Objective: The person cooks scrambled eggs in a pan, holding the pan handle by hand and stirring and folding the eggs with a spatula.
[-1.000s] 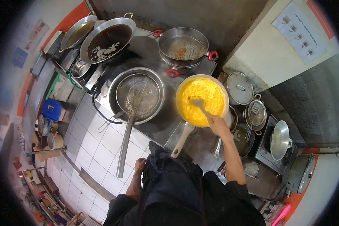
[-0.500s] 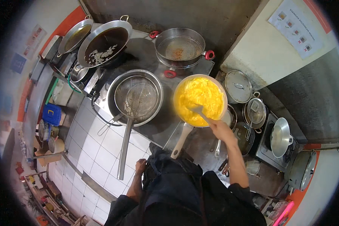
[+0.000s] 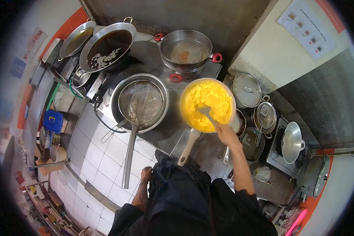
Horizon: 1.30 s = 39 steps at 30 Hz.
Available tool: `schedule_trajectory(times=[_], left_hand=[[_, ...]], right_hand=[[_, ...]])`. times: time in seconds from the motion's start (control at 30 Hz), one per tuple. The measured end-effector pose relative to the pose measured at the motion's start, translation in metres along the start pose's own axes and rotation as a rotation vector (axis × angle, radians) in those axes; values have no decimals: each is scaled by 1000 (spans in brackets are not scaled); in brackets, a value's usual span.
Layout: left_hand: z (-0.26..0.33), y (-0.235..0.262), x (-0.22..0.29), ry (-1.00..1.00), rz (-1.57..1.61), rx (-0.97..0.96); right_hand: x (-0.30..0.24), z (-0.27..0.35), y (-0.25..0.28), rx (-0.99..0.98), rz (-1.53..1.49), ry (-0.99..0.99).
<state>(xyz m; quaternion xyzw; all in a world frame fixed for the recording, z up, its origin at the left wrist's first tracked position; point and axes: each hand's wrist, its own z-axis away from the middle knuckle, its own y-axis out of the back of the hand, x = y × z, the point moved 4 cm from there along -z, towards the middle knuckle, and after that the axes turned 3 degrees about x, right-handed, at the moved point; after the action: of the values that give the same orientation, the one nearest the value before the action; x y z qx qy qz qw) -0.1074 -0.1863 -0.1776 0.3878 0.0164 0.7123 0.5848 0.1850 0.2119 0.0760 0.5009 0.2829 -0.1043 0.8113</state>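
Right hand is clamped on a spatula whose blade sits in the yellow egg filling the pan, which rests on the stove just right of a wok holding a wire skimmer. Left hand hangs loosely curled at the apron, holding nothing, with the pan's pale handle nearby and free. By the look of it this is the stirring stage, and the next move calls for scraping the blade under the soft egg without pushing it over the rim.
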Motion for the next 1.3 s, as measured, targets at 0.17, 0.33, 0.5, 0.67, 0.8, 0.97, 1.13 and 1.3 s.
schedule_trajectory(times=[0.17,0.33,0.5,0.67,0.8,0.97,1.13,1.3], left_hand=[[-7,1,6,-48,-58,-29],[-6,1,3,-37,-60,-5],[0,4,3,-13,-12,0],[-3,1,0,22,-40,-9],[-9,5,0,-18,-59,-13],[-4,6,5,41,82,33],[-2,3,-23,-321,-25,62],[-1,0,-29,-260,-111,59]], right_hand=[[30,19,46,8,101,-93],[34,0,24,137,46,-206],[34,21,20,74,-334,-149],[33,36,63,205,-754,-372],[47,-17,64,207,-743,-347],[40,-74,65,-9,-701,-322],[3,-95,78,-314,-400,-135],[-17,-101,75,-439,-19,42]])
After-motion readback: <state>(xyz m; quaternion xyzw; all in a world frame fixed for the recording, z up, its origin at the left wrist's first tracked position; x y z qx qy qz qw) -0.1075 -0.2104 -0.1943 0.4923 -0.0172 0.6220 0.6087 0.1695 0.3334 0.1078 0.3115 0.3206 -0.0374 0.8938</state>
